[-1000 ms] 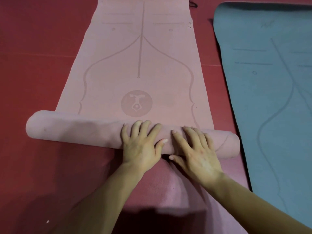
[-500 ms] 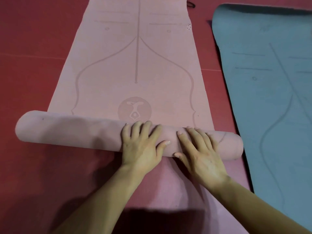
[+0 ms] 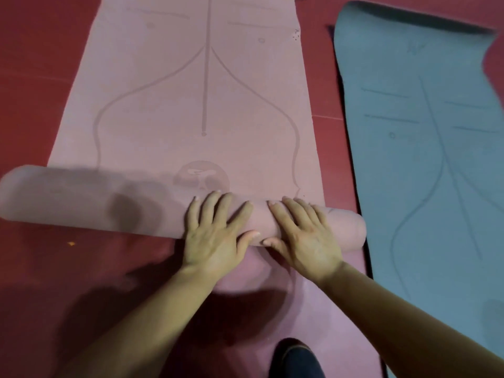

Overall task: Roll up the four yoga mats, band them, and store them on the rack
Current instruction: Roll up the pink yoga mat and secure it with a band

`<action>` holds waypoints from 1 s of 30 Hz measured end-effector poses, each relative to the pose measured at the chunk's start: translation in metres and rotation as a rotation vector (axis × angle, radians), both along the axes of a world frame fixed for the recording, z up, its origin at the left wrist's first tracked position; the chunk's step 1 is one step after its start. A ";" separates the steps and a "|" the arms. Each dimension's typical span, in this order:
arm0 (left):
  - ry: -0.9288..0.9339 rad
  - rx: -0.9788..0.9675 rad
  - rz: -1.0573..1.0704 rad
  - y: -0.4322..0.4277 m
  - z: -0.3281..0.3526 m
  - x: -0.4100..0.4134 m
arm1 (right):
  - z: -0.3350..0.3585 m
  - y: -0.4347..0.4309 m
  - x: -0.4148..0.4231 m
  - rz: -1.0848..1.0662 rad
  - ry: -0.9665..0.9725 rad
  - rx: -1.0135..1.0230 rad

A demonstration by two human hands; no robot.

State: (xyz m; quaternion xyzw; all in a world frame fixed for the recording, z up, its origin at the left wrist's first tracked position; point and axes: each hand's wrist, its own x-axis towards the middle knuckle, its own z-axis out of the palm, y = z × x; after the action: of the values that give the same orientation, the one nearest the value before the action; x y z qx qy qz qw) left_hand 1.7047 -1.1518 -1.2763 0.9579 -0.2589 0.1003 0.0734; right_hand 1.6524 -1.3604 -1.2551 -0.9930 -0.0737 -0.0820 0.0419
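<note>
Both your hands, left hand [image 3: 215,236] and right hand [image 3: 305,236], lie flat with fingers spread on the half-rolled pink mat [image 3: 201,105], gripping nothing, blue mat [image 3: 425,148] flat just beside it.

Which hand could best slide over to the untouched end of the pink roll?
Probably the left hand: it rests flat on the pink roll nearer the middle, with the whole unheld left stretch beside it. The right hand lies near the roll's right end, by the blue mat.
</note>
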 end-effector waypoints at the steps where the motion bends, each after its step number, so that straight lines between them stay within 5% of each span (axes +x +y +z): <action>1: -0.013 0.001 -0.013 -0.002 -0.003 0.007 | -0.005 0.000 -0.001 -0.007 -0.049 0.003; 22: 0.055 0.136 0.019 -0.027 0.020 0.077 | -0.011 -0.006 0.045 -0.009 -0.094 0.123; 30: -0.034 0.029 -0.057 -0.006 0.009 0.069 | -0.010 -0.014 0.063 0.013 -0.121 0.061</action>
State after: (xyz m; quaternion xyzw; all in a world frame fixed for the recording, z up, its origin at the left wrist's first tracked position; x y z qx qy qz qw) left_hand 1.7737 -1.1579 -1.2677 0.9492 -0.2887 0.1107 0.0576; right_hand 1.7156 -1.3744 -1.2652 -0.9840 -0.0799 -0.1438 0.0681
